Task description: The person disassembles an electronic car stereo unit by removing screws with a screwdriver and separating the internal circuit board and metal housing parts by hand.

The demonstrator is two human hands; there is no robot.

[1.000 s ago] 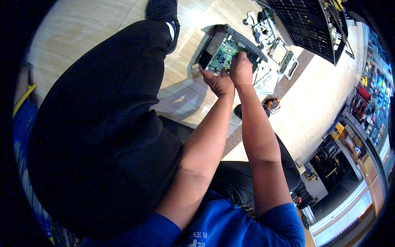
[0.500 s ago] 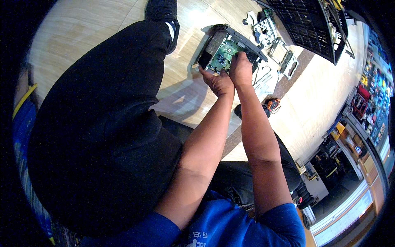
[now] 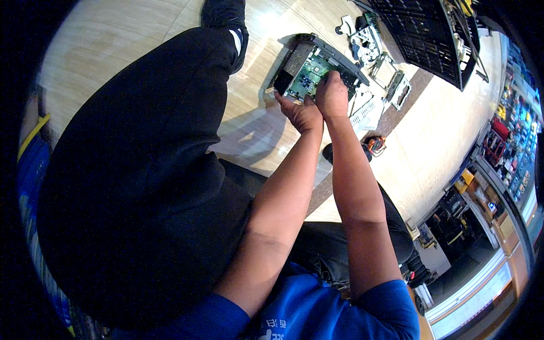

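A dark electronic unit [image 3: 346, 61] lies on the floor with its green circuit board [image 3: 311, 67] exposed. My left hand [image 3: 300, 113] grips the near left edge of the unit, thumb and fingers curled at its rim. My right hand [image 3: 332, 95] is closed over the board's near right part, close beside my left; whatever its fingertips hold is hidden. Loose white and dark parts [image 3: 396, 89] and a white perforated panel [image 3: 365, 114] lie just right of the unit.
My black-trousered leg and shoe [image 3: 221, 14] stretch along the left. A large black slotted frame [image 3: 413, 31] stands at upper right. An orange-and-black coil [image 3: 376, 145] lies beside my right forearm. Crowded shelves [image 3: 513, 130] and a doorway [image 3: 459, 224] line the right rim.
Both hands stay at the unit in nearly the same places; my right fingers shift very slightly on the board. Nothing else has visibly moved.
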